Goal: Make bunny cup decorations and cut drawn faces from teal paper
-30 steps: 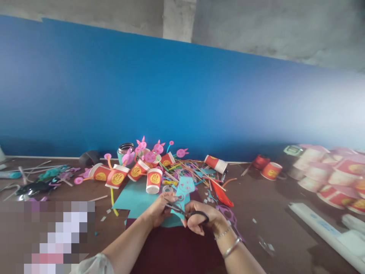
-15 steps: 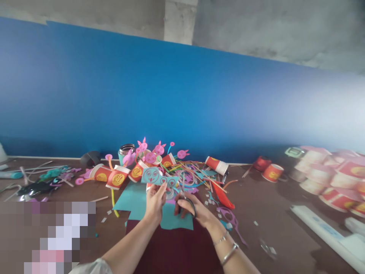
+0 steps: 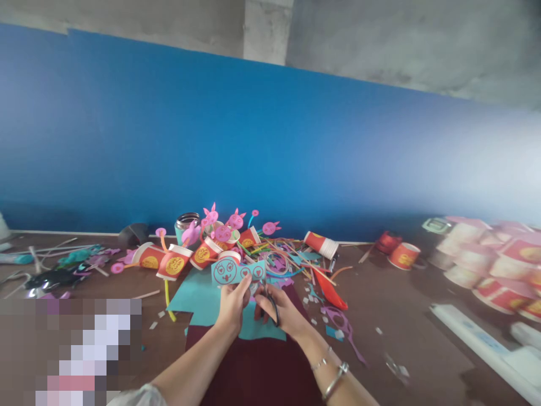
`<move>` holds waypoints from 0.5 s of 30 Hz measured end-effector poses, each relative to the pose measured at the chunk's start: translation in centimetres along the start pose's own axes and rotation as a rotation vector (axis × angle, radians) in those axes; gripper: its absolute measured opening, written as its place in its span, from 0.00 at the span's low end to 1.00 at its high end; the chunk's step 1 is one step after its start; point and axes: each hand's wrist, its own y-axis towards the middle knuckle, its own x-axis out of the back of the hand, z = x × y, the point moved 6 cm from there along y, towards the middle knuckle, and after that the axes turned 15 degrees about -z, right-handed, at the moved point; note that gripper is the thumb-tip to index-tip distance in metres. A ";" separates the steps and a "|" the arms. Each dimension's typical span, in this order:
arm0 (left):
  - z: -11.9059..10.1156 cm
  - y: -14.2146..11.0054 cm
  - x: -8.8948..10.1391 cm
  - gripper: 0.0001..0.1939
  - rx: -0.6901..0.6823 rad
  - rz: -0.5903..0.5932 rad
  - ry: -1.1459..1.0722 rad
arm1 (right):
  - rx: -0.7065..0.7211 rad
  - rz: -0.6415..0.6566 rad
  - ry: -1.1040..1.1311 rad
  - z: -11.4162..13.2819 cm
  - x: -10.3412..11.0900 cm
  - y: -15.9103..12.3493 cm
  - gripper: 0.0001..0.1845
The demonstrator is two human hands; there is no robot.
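Note:
A strip of light blue paper (image 3: 226, 272) with a drawn face and heart circles is pinched in my left hand (image 3: 233, 304), thumb on its front. My right hand (image 3: 279, 309) has its fingers through the black handles of a pair of scissors (image 3: 274, 307). The scissor blades point up at the strip's right end; whether they touch the paper I cannot tell. Below both hands lie larger light blue sheets (image 3: 203, 301) on a dark maroon sheet (image 3: 257, 366).
Red paper cups (image 3: 174, 261) with pink animal cut-outs (image 3: 223, 232) stand behind my hands. Coloured strips and scraps (image 3: 279, 262) are heaped right of centre. More cups (image 3: 499, 259) are piled at the right, near a long white object (image 3: 473, 330). A blue panel (image 3: 270, 141) borders the table.
The blue strip has tipped to face me more and dropped slightly. My right hand has shifted left with the scissors, closer to the strip's right end.

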 end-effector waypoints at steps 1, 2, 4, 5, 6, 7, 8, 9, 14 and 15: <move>0.1 0.0 0.0 0.28 0.002 -0.004 0.000 | 0.001 -0.008 -0.005 0.0 0.0 0.0 0.21; 0.1 0.0 0.1 0.28 0.004 -0.007 0.001 | 0.001 -0.017 -0.008 0.1 0.0 0.0 0.21; 0.2 0.1 0.2 0.29 0.008 -0.011 0.004 | -0.003 -0.037 -0.011 -0.1 0.0 0.1 0.21; 0.3 0.1 0.2 0.29 0.010 -0.011 0.006 | -0.006 -0.048 -0.010 -0.2 0.0 0.1 0.21; 0.4 0.1 0.3 0.29 0.013 -0.012 0.008 | -0.009 -0.056 -0.008 -0.3 0.0 0.2 0.21; 0.4 0.2 0.3 0.30 0.015 -0.013 0.010 | -0.012 -0.066 -0.007 -0.4 0.0 0.2 0.21; 0.4 0.2 0.4 0.30 0.017 -0.014 0.012 | -0.014 -0.072 -0.008 -0.5 -0.1 0.2 0.21; 0.5 0.3 0.4 0.30 0.017 -0.014 0.012 | -0.016 -0.078 -0.011 -0.6 -0.1 0.3 0.21; 0.2 0.3 0.4 0.29 0.013 -0.017 0.011 | -0.040 -0.096 -0.045 -0.8 -0.1 0.4 0.22; 0.1 0.3 0.3 0.30 0.012 -0.018 0.011 | -0.042 -0.101 -0.048 -0.8 -0.1 0.4 0.22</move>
